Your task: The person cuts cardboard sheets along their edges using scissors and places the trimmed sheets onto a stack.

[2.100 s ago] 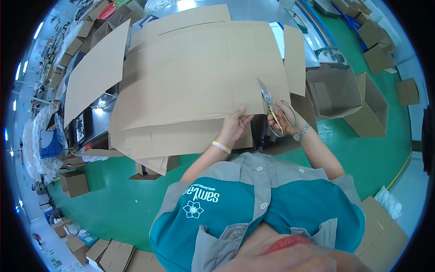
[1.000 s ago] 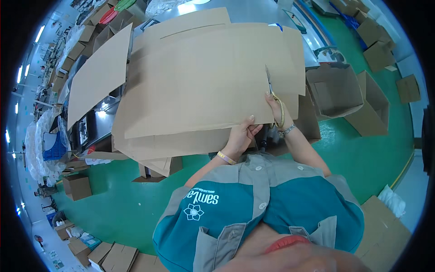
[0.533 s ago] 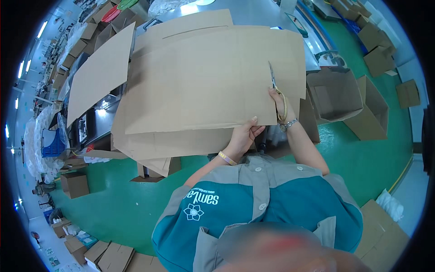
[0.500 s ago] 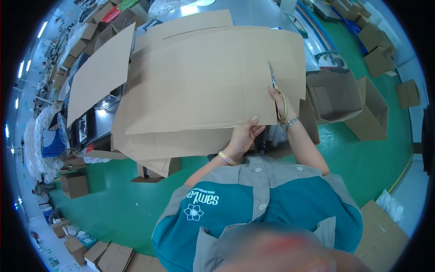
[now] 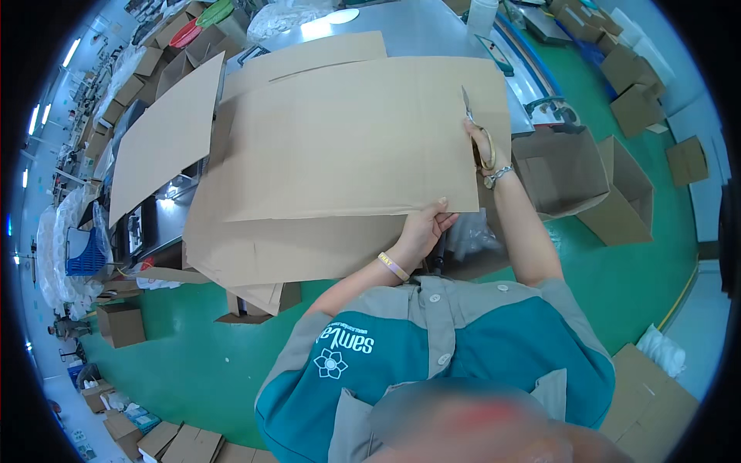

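A large sheet of brown cardboard [image 5: 340,139] lies across the table in front of me, on top of other cardboard pieces. My left hand [image 5: 427,231] is closed on its near edge close to the right corner, thumb on top and fingers below. My right hand [image 5: 480,147] grips a pair of scissors [image 5: 468,104] by the handles, their blades pointing away from me over the right part of the sheet. A cut runs up from the sheet's near edge toward the scissors. Part of the handles is hidden by my fingers.
Another cardboard panel [image 5: 166,139] leans at the left of the table. Open cardboard boxes [image 5: 559,170] stand on the right. A blue metal tabletop [image 5: 421,31] shows beyond the sheet, with a white bottle [image 5: 482,17] on it. Green floor [image 5: 193,363] surrounds the table.
My right hand and the scissors have moved farther away from me along the sheet, and the cut is longer. My left hand still holds the near edge. The view has shifted slightly.
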Action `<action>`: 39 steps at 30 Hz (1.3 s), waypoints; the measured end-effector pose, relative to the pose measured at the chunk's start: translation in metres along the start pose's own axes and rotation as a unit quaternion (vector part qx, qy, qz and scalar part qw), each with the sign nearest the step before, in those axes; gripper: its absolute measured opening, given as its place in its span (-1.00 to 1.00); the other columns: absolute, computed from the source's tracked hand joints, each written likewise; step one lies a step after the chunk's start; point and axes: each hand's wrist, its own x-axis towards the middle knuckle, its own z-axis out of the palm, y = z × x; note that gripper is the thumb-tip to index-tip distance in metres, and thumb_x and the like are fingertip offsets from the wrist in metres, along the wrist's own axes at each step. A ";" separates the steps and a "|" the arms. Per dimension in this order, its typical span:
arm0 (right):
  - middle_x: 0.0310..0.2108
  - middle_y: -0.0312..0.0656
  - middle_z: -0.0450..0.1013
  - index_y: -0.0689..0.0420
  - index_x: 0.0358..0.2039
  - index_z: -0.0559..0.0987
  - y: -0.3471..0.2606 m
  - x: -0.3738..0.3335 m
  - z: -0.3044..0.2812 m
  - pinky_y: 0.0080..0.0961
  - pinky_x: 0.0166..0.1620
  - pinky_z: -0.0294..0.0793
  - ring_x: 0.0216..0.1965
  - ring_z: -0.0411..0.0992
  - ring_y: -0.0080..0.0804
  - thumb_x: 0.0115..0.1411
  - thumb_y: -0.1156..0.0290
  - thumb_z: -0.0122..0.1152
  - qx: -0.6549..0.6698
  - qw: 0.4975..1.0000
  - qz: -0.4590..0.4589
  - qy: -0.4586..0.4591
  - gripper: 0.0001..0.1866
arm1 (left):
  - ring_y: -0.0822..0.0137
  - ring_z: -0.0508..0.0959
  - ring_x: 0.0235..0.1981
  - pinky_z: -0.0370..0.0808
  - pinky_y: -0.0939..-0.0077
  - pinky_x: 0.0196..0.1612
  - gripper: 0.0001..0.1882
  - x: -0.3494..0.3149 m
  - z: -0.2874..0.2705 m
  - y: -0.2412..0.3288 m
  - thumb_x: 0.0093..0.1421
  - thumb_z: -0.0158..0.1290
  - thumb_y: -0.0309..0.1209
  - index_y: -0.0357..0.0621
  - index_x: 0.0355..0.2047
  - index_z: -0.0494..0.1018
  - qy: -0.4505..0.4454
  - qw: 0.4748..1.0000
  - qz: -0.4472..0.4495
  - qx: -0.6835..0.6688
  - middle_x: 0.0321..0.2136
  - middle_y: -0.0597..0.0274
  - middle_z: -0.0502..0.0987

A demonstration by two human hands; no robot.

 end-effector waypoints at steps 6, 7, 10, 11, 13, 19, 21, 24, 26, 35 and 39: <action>-0.31 -0.16 0.38 0.23 -0.21 0.37 0.002 0.038 -0.022 -0.56 -0.29 0.39 -0.33 0.38 -0.47 0.05 0.04 -0.02 -0.023 1.000 -0.010 0.002 -0.51 | 0.44 0.44 -0.27 0.36 0.51 -0.13 -0.82 0.021 0.010 0.006 0.13 -0.15 -0.42 -0.20 -0.26 0.31 -0.014 1.000 0.004 -0.007 -0.31 0.24 0.44; -0.32 -0.16 0.39 0.23 -0.20 0.37 -0.004 0.042 -0.017 -0.56 -0.30 0.39 -0.33 0.38 -0.47 0.04 0.03 -0.02 -0.030 0.999 -0.014 0.011 -0.50 | 0.45 0.45 -0.28 0.38 0.53 -0.14 -0.84 0.021 0.015 0.010 0.13 -0.14 -0.42 -0.18 -0.29 0.33 -0.010 1.000 0.006 -0.008 -0.34 0.26 0.45; -0.35 -0.18 0.39 0.23 -0.21 0.38 -0.013 0.058 -0.028 -0.61 -0.33 0.38 -0.36 0.38 -0.50 0.06 0.06 -0.05 -0.006 1.000 -0.027 0.005 -0.53 | 0.43 0.45 -0.27 0.37 0.52 -0.13 -0.84 0.028 0.018 0.006 0.13 -0.14 -0.43 -0.19 -0.28 0.32 -0.016 1.000 -0.005 -0.015 -0.34 0.26 0.45; -0.33 -0.15 0.39 0.27 -0.21 0.38 -0.013 0.068 -0.036 -0.60 -0.31 0.37 -0.35 0.37 -0.47 0.04 0.04 -0.02 -0.030 0.998 -0.052 -0.001 -0.49 | 0.43 0.45 -0.27 0.38 0.52 -0.13 -0.84 0.031 0.021 0.007 0.13 -0.14 -0.43 -0.19 -0.28 0.32 -0.021 1.000 -0.001 -0.018 -0.34 0.26 0.45; -0.33 -0.14 0.39 0.27 -0.22 0.38 -0.010 0.083 -0.039 -0.60 -0.31 0.37 -0.35 0.37 -0.47 0.05 0.05 -0.03 -0.039 0.996 -0.079 -0.001 -0.50 | 0.42 0.45 -0.27 0.38 0.52 -0.14 -0.84 0.034 0.024 0.010 0.13 -0.14 -0.43 -0.19 -0.28 0.32 -0.013 1.000 0.001 -0.017 -0.34 0.26 0.45; -0.32 -0.13 0.40 0.24 -0.18 0.38 -0.028 0.095 -0.040 -0.56 -0.34 0.39 -0.32 0.39 -0.43 0.04 0.05 -0.01 0.008 0.999 -0.011 0.050 -0.50 | 0.42 0.45 -0.29 0.39 0.53 -0.16 -0.84 0.049 0.028 0.011 0.12 -0.12 -0.43 -0.19 -0.29 0.31 -0.006 1.000 -0.005 -0.016 -0.35 0.25 0.45; -0.32 -0.12 0.40 0.25 -0.19 0.38 -0.030 0.121 -0.059 -0.55 -0.34 0.40 -0.33 0.39 -0.41 0.02 0.05 0.01 -0.054 0.998 -0.035 0.012 -0.48 | 0.43 0.46 -0.31 0.40 0.53 -0.17 -0.85 0.050 0.032 0.011 0.12 -0.12 -0.42 -0.19 -0.31 0.32 0.000 1.000 -0.004 -0.023 -0.37 0.27 0.45; -0.32 -0.11 0.40 0.27 -0.19 0.38 -0.023 0.137 -0.071 -0.56 -0.32 0.39 -0.33 0.40 -0.39 0.02 0.04 0.01 -0.077 0.995 -0.049 0.026 -0.46 | 0.43 0.46 -0.33 0.40 0.53 -0.18 -0.87 0.056 0.034 0.011 0.12 -0.12 -0.42 -0.18 -0.32 0.32 -0.004 1.000 -0.003 -0.023 -0.38 0.27 0.45; -0.30 -0.10 0.40 0.28 -0.17 0.37 -0.019 0.147 -0.084 -0.56 -0.30 0.39 -0.33 0.40 -0.39 0.02 0.02 0.00 -0.084 0.995 -0.043 0.036 -0.44 | 0.44 0.46 -0.32 0.41 0.53 -0.18 -0.87 0.061 0.037 0.011 0.12 -0.12 -0.43 -0.17 -0.32 0.33 -0.008 1.000 -0.007 -0.025 -0.37 0.27 0.45; -0.29 -0.09 0.39 0.24 -0.16 0.37 -0.021 0.181 -0.101 -0.51 -0.28 0.39 -0.31 0.40 -0.38 0.01 0.00 0.02 -0.046 0.998 -0.029 0.016 -0.44 | 0.42 0.45 -0.30 0.41 0.50 -0.17 -0.85 0.075 0.038 0.005 0.12 -0.12 -0.43 -0.20 -0.29 0.32 0.007 0.999 -0.020 -0.028 -0.34 0.24 0.44; -0.30 -0.10 0.40 0.23 -0.16 0.36 -0.017 0.187 -0.101 -0.50 -0.31 0.45 -0.32 0.42 -0.37 0.07 0.03 -0.08 -0.098 0.992 -0.074 0.016 -0.49 | 0.42 0.45 -0.30 0.41 0.51 -0.18 -0.85 0.082 0.035 0.003 0.12 -0.13 -0.43 -0.21 -0.30 0.32 0.036 0.999 -0.020 -0.029 -0.34 0.24 0.44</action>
